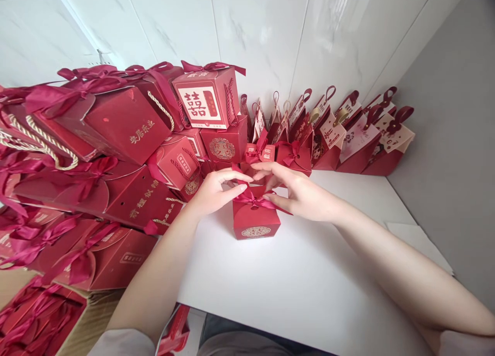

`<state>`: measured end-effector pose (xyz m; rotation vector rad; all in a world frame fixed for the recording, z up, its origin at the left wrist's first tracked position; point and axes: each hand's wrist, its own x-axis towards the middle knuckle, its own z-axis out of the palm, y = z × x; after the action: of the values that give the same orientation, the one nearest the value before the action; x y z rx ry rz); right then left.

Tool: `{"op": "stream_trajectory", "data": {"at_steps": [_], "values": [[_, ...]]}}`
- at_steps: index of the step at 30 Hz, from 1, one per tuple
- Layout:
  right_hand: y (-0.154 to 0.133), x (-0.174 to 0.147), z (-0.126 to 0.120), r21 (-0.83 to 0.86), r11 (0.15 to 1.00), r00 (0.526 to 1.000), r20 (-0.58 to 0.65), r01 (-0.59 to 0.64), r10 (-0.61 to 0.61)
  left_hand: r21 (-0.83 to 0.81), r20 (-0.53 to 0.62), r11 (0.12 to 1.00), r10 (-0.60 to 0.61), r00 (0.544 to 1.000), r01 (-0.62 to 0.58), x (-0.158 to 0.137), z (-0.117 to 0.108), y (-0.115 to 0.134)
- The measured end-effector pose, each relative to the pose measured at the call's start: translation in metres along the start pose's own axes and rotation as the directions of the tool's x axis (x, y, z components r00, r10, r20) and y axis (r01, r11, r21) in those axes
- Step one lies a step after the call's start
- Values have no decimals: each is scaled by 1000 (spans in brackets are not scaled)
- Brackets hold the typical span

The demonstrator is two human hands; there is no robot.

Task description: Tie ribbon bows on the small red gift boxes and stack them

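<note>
A small red gift box (256,227) with a round gold emblem on its front stands upright on the white table. A red ribbon bow (255,197) is tied across its top. From the left, my left hand (216,192) closes thumb and index finger on a loop of the ribbon. On the other side, my right hand (301,193) has its thumb on the ribbon's right part, its fingers curled over the bow. The two index fingertips almost meet above the box. Part of the ribbon between my right fingers is hidden.
Stacked red gift boxes (127,124) with ribbons and rope handles fill the left side. A row of red and cream gift boxes (359,139) lines the wall. Lower left is a cardboard carton (95,314) with more red boxes. White paper (419,242) lies on the table (301,278) at right.
</note>
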<state>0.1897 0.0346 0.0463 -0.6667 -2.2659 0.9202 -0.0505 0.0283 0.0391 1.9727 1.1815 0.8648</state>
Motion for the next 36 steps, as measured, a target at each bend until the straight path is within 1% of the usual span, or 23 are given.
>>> {"op": "stream_trajectory", "data": {"at_steps": [3,5,9,13,16,19,22,25,27,30,32,33,35,36], "values": [[1,-1,-8,-61,998,1000,22,15,-14,-59,-48,990,-129,990,127,1,-2,-6],[1,-2,-11,-90,995,998,50,36,-31,-87,-64,978,-196,979,190,2,-5,-7],[-4,-2,-14,-177,982,994,92,68,-52,-42,-33,967,-253,967,252,1,-10,-3],[-10,-3,-16,-280,955,993,79,101,-82,12,-1,963,-269,963,269,-1,-14,5],[-12,-3,-18,-350,935,998,11,59,-59,59,3,965,-257,966,257,-2,-17,10],[-11,-1,-18,-367,929,998,-23,46,-59,80,10,966,-249,968,248,-4,-18,13],[-11,0,-12,-364,920,989,19,141,-145,75,22,965,-253,967,250,-4,-17,12],[-14,0,2,-377,893,970,115,243,-215,52,-19,968,-244,970,244,-2,-14,9],[-16,0,12,-404,874,962,163,269,-220,16,-43,976,-214,976,215,-1,-13,6],[-18,-1,21,-435,864,964,185,255,-192,-8,-52,981,-195,979,195,0,-12,5],[-17,-1,21,-429,875,973,148,226,-179,10,-55,977,-212,976,213,0,-12,6],[-16,0,20,-409,889,979,104,205,-178,25,-57,975,-221,974,222,-1,-12,8],[-14,0,17,-333,934,988,-40,131,-152,55,-67,971,-229,971,232,-2,-12,11],[-12,1,16,-281,956,984,-127,84,-124,65,-72,970,-228,971,233,-3,-11,14]]}}
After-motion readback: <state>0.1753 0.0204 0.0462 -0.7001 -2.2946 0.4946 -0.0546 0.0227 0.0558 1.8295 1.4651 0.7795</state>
